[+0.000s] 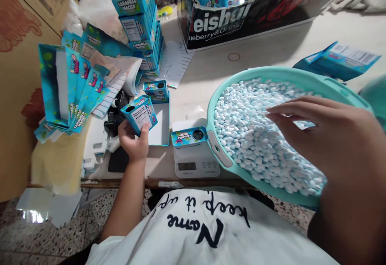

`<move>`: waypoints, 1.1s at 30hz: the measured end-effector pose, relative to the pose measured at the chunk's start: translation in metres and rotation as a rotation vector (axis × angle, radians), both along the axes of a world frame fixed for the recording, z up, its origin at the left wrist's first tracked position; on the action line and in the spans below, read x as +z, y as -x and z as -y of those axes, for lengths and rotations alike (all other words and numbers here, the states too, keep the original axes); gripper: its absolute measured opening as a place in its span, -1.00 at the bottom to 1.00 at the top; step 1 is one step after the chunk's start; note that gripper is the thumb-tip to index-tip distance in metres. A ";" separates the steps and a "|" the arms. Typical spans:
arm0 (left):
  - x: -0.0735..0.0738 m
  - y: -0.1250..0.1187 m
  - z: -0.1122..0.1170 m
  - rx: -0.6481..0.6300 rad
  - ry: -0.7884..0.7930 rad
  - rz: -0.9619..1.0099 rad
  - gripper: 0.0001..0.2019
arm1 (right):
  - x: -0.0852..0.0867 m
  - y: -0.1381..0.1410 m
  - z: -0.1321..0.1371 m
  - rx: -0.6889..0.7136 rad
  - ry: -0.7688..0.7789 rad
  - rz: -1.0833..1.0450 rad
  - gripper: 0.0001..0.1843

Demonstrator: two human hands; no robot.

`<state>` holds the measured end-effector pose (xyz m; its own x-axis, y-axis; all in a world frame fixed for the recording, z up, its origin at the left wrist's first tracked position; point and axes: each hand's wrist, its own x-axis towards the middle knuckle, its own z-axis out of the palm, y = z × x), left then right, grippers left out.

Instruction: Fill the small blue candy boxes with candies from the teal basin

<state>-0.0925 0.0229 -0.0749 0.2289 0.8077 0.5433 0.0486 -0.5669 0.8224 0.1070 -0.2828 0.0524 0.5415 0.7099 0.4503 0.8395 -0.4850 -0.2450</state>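
My left hand (132, 140) is closed round a small blue candy tin (140, 114) with a round hole in its top, held tilted above the table edge. My right hand (316, 132) reaches into a teal basin (289, 74) full of small white and pale blue candies (256, 136); its fingers are stretched out over the candies, apart. A second blue tin (189, 136) lies on a small white digital scale (196, 164) beside the basin. A third tin (155, 89) stands behind, in a shallow blue tray (161, 134).
Flat blue carton sleeves (75, 92) fan out at the left. A stack of blue "Caramelo Macizo" boxes (138, 19) stands at the back, next to a cardboard box (256, 15) with more blue packs. Another blue carton (337, 60) lies at the right. Speckled floor shows below the table edge.
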 end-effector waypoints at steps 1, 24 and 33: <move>0.000 0.000 0.000 -0.002 0.000 0.005 -0.43 | -0.001 0.000 0.000 0.004 -0.005 0.005 -0.82; 0.001 -0.002 0.001 -0.024 0.026 -0.079 -0.46 | -0.021 -0.019 0.003 0.131 0.079 -0.140 -0.76; 0.004 -0.001 0.002 -0.020 0.027 -0.093 -0.47 | -0.021 -0.019 0.005 0.154 0.095 -0.190 -0.73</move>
